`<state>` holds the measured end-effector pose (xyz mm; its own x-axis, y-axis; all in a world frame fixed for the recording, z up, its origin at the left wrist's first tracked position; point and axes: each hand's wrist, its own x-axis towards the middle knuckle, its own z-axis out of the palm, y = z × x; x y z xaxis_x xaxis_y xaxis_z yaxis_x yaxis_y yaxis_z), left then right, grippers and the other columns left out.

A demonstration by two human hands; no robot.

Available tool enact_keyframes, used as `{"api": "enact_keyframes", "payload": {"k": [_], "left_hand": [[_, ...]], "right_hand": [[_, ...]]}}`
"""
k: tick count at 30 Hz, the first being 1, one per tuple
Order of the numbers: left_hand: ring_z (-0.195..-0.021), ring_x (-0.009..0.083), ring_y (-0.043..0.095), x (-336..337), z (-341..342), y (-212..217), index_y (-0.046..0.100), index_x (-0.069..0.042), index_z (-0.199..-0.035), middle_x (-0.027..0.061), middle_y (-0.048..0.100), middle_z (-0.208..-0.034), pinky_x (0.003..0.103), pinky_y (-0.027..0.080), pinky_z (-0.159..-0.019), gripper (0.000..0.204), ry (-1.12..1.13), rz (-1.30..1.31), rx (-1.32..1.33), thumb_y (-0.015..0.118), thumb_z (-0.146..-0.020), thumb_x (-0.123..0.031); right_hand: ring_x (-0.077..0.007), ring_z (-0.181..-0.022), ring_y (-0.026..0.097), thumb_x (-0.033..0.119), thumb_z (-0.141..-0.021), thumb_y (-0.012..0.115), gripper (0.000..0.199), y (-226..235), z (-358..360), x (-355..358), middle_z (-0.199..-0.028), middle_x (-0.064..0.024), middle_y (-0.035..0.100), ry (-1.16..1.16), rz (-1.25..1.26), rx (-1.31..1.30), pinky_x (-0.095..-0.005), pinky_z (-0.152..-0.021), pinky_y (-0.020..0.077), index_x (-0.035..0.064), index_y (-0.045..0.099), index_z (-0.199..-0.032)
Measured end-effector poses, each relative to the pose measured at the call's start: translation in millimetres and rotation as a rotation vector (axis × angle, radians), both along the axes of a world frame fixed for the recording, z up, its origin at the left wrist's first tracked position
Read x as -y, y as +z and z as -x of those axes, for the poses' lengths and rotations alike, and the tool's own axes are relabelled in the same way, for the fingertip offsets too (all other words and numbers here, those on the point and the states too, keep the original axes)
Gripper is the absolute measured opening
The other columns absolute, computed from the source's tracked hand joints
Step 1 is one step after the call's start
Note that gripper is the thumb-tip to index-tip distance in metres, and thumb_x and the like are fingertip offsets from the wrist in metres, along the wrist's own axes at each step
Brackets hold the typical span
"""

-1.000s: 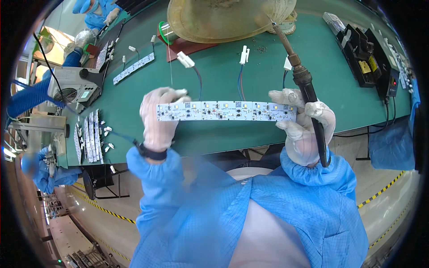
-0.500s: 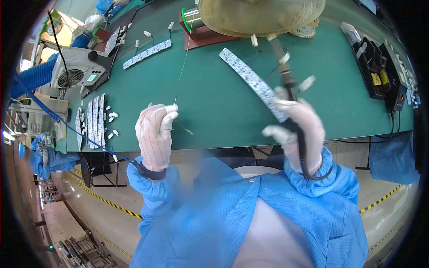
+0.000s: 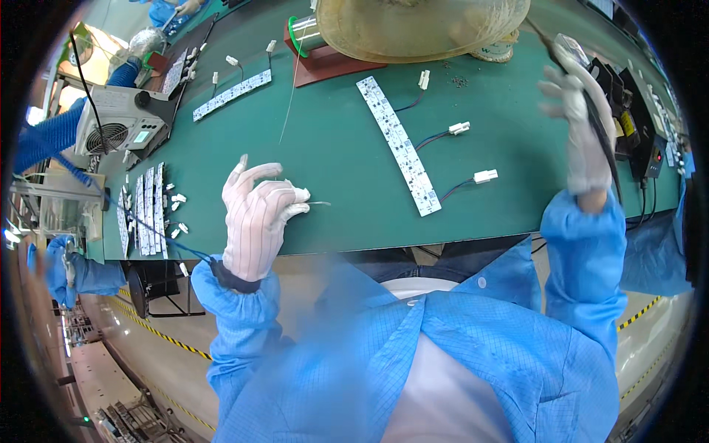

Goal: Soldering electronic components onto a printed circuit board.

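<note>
A long white LED strip board (image 3: 399,145) lies slanted on the green mat (image 3: 332,148), with three white connectors (image 3: 485,176) on short wires at its right side. My left hand (image 3: 258,215), in a white glove, hovers near the mat's front edge and pinches a thin solder wire (image 3: 319,203) between thumb and fingers. Left of the board, the wire runs up toward a spool (image 3: 301,32). My right hand (image 3: 583,125), also gloved, is raised far right of the board and grips a soldering iron (image 3: 600,144) with a black handle.
A large yellowish dome (image 3: 421,26) hangs over the back of the mat. A second strip (image 3: 233,92) lies back left, several strips (image 3: 144,210) and small connectors at the left edge. A grey fan unit (image 3: 118,122) stands left, black equipment (image 3: 639,129) right. Another person's blue sleeve (image 3: 70,269) shows far left.
The strip that both hands held a second ago now lies on the mat. My right hand swung right and up with the iron. My left hand let go and pinches solder wire.
</note>
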<state>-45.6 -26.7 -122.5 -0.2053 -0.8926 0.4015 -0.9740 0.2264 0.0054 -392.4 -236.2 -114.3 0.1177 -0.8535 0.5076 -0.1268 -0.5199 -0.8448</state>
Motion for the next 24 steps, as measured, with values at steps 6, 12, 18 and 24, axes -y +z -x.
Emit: {"api": "enact_keyframes", "payload": {"k": [6,12,18,24], "left_hand": [[-0.091,0.0235,0.060,21.9,19.1,17.4,0.067,-0.011,-0.085,0.0035,0.065,-0.080,0.052,0.040,-0.102,0.018,-0.090,0.069,-0.050,0.072,-0.071,-0.021],[-0.072,0.0238,0.059,75.9,49.4,37.4,0.066,-0.009,-0.085,0.0008,0.062,-0.076,0.040,0.051,-0.076,0.015,-0.122,0.142,-0.345,0.074,-0.074,-0.014],[-0.071,0.0275,0.062,172.1,82.8,29.3,0.067,-0.009,-0.087,0.0063,0.066,-0.079,0.037,0.049,-0.064,0.015,-0.140,0.062,-0.163,0.064,-0.084,-0.023],[-0.071,0.0268,0.062,187.8,91.9,-0.2,0.063,-0.006,-0.089,0.0065,0.064,-0.073,0.036,0.049,-0.063,0.014,-0.153,0.103,-0.405,0.067,-0.083,-0.018]], "right_hand": [[-0.0176,-0.101,0.062,0.035,-0.095,0.053,0.042,-19.2,34.5,37.9,-0.110,-0.0111,0.066,-0.179,0.131,-0.381,-0.0300,-0.091,0.0442,0.0046,0.059,-0.124],[-0.0106,-0.074,0.056,0.034,-0.095,0.055,0.035,-9.8,16.4,-24.3,-0.096,-0.0096,0.067,-0.329,0.017,0.039,-0.0240,-0.068,0.0434,0.0029,0.067,-0.106],[-0.0078,-0.065,0.045,0.031,-0.096,0.053,0.036,7.2,-0.5,-17.4,-0.092,-0.0082,0.065,-0.185,-0.064,0.154,-0.0212,-0.061,0.0382,-0.0015,0.065,-0.105],[-0.0095,-0.070,0.050,0.035,-0.095,0.056,0.039,-9.3,0.8,-19.8,-0.095,-0.0084,0.066,-0.174,-0.165,-0.002,-0.0245,-0.068,0.0432,-0.0009,0.067,-0.106]]}}
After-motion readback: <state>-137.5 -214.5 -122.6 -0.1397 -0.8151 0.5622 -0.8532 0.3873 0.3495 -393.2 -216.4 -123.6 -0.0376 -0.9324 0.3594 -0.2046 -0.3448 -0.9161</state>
